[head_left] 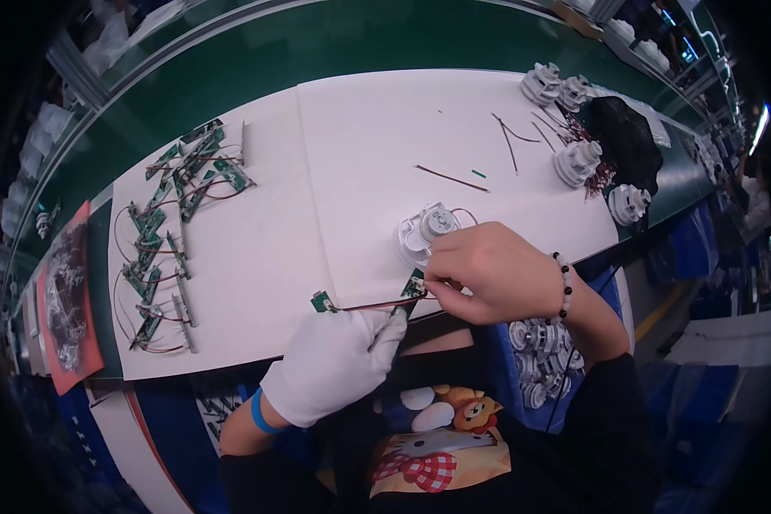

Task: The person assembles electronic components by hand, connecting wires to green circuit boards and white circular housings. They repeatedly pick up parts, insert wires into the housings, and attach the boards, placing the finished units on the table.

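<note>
My left hand [330,364], in a white glove, is closed on a narrow green circuit board [414,283] at the table's near edge. A dark red wire [368,306] runs from that board to a smaller green board [320,301] above the glove. My bare right hand [497,274] pinches at the upper end of the narrow board; what sits between its fingertips is hidden. Just beyond the fingers stands a white motor unit [417,244] with a round grey top. A thin wire [465,212] leaves this unit and passes behind my right hand.
Wired circuit boards [150,248] lie in rows on the left of the white sheet [257,283]. Loose wires [450,177] are scattered at centre and right. More motor units [577,163] stand near a black bag [625,141]. A blue bin [535,415] below right holds several others.
</note>
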Demonstrator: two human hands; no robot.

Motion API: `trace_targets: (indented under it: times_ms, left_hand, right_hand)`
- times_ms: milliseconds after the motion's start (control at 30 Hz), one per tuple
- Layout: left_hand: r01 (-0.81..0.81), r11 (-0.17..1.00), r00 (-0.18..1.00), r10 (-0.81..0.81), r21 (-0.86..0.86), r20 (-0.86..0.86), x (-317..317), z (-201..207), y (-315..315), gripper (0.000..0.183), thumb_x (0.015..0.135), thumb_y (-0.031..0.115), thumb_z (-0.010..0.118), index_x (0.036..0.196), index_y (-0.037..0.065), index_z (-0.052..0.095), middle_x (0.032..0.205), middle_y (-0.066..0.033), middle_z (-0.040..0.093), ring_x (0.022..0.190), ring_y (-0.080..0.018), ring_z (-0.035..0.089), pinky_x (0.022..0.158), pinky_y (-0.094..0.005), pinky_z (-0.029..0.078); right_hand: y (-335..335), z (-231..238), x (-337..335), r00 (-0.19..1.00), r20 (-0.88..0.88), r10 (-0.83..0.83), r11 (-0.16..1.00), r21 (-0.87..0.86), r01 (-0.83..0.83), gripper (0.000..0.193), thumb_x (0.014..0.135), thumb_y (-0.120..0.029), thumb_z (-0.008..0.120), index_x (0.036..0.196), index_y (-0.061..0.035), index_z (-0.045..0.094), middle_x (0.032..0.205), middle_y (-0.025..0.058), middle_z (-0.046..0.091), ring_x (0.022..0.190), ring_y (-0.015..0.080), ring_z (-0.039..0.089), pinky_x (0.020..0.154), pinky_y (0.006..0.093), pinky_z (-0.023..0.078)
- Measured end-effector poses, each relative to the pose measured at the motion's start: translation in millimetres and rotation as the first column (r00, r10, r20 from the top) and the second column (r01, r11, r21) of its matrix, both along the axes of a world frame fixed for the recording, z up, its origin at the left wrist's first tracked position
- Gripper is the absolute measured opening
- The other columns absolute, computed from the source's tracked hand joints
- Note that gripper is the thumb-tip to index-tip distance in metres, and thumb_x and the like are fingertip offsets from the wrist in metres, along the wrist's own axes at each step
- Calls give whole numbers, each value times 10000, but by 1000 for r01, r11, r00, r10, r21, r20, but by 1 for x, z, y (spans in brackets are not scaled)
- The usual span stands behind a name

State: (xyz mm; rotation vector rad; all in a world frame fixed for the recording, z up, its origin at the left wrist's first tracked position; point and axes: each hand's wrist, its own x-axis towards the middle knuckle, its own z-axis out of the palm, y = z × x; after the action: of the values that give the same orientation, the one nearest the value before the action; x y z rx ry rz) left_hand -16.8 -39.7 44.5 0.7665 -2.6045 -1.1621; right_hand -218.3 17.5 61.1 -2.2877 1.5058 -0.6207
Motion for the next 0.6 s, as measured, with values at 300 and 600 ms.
trace_targets:
  times_ms: [300, 600]
  left_hand:
    - [10, 991, 999, -15, -132, -34, -2, -3, 3, 146, 806, 92, 567, 675, 25, 569, 570, -169, 508, 514, -344, 531, 451, -358, 414]
    - [66, 977, 997, -71, -201, -17, -5, -12, 1, 59, 797, 72, 559, 750, 36, 558, 596, -161, 542, 521, -349, 538, 461, -399, 410]
  right_hand:
    - [1, -5, 5, 985, -174, -3, 999, -44, -5, 118, 709, -102, 564, 644, -19, 510, 610, 108, 507, 567, 288, 537, 530, 363, 440]
    - [-2, -19, -2, 996, 82, -26, 998, 66, 20, 57, 735, -81, 569, 713, -32, 549, 638, 104, 518, 590, 300, 534, 552, 377, 430]
